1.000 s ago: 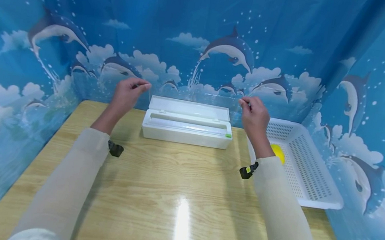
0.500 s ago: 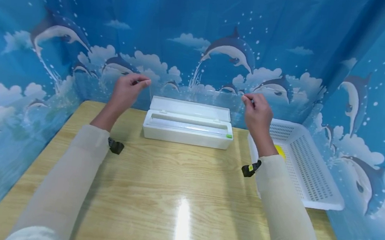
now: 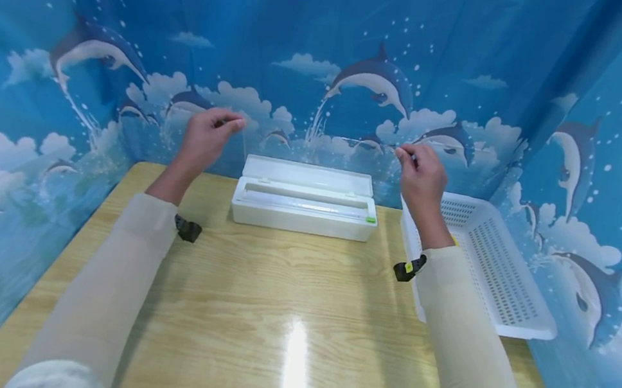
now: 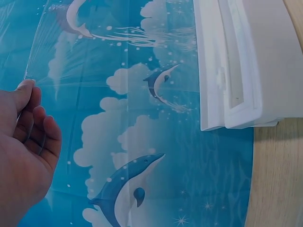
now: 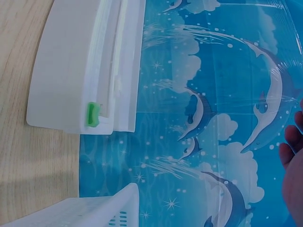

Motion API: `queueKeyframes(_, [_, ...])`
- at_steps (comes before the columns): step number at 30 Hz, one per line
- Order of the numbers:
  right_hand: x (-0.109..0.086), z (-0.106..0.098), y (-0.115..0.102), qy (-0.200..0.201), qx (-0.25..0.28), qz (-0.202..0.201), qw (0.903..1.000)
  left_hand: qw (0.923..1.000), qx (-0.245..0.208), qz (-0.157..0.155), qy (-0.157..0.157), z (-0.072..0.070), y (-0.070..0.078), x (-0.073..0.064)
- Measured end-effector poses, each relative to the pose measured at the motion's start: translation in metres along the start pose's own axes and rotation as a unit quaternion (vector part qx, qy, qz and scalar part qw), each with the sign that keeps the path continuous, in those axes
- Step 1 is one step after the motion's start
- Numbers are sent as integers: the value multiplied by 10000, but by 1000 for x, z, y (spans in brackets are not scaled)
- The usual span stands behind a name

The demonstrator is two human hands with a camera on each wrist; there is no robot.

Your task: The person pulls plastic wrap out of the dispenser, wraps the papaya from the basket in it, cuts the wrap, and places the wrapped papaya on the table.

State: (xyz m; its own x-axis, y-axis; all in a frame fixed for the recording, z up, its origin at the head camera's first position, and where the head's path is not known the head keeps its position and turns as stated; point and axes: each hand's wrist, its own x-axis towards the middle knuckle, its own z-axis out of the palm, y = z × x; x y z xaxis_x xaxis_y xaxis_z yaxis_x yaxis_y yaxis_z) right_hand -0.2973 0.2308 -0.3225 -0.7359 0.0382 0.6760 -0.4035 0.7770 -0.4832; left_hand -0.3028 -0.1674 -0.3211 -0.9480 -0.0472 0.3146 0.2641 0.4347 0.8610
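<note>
A clear sheet of cling film [image 4: 61, 61] rises from a white cling film dispenser [image 3: 302, 222], whose lid [image 3: 308, 173] stands tipped back. My left hand [image 3: 206, 137] pinches the film's upper left corner between thumb and forefinger, its other fingers loosely curled. At the upper right corner, my right hand [image 3: 425, 174] pinches the film in the head view; the right wrist view cuts off most of that hand. Both hands are above and beyond the dispenser. A green slider [image 5: 93, 115] sits at the dispenser's right end.
A white perforated basket [image 3: 539, 324] stands on the right of the wooden table [image 3: 249, 316], partly behind my right forearm. A sliver of something yellow shows inside it. A blue dolphin-print curtain [image 3: 307, 38] closes off the back and sides.
Both hands have risen and moved away from the dispenser, drawing the film higher. My right hand has also shifted slightly right, and its forearm now covers nearly all of the yellow thing.
</note>
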Motion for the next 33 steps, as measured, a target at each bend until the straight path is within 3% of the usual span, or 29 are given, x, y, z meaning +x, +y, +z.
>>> queueKeyframes(33, [11,-14,-17,209,335,-135,9991,9996,3,108,253,-15,24,9])
